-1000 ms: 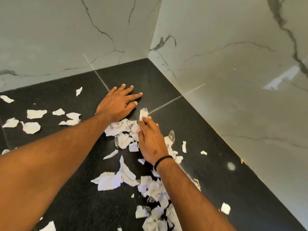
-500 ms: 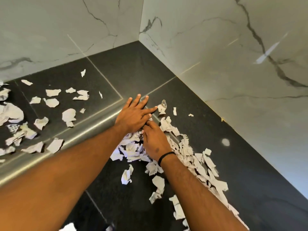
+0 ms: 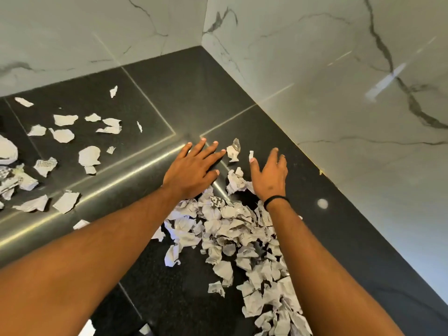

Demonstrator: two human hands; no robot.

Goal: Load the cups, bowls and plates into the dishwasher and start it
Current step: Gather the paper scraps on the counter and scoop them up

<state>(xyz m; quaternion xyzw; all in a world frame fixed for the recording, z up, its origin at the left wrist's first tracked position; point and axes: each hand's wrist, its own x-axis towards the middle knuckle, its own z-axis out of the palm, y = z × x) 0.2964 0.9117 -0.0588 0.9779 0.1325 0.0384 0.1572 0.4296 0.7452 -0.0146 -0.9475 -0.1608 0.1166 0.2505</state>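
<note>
Head view looks down into a corner where a black speckled counter (image 3: 189, 93) meets two glossy white walls (image 3: 339, 69) veined with grey like marble. No cup, bowl, plate or dishwasher shows anywhere, and no container either. Torn, crumpled scraps of white printed paper lie loose on the stone. A thick heap of scraps (image 3: 237, 229) runs from between the two forearms toward the lower right edge, the pieces jagged, creased and overlapping. More scattered scraps (image 3: 63, 134) lie flat and well apart on the left part of the counter. One small curled scrap (image 3: 234, 152) sits just beyond the fingertips of both hands. Thin pale seams cross the dark surface, and a smooth brushed metal strip (image 3: 97, 187) runs diagonally across it, catching the light.

The left hand (image 3: 191, 169) lies palm down with straight, spread fingers, over the end of the strip. The right hand (image 3: 270, 175) hovers open beside it, fingers loosely spread and holding nothing, a black band (image 3: 276, 200) round its wrist. A small pale round spot (image 3: 322, 203) marks the counter near the right wall.
</note>
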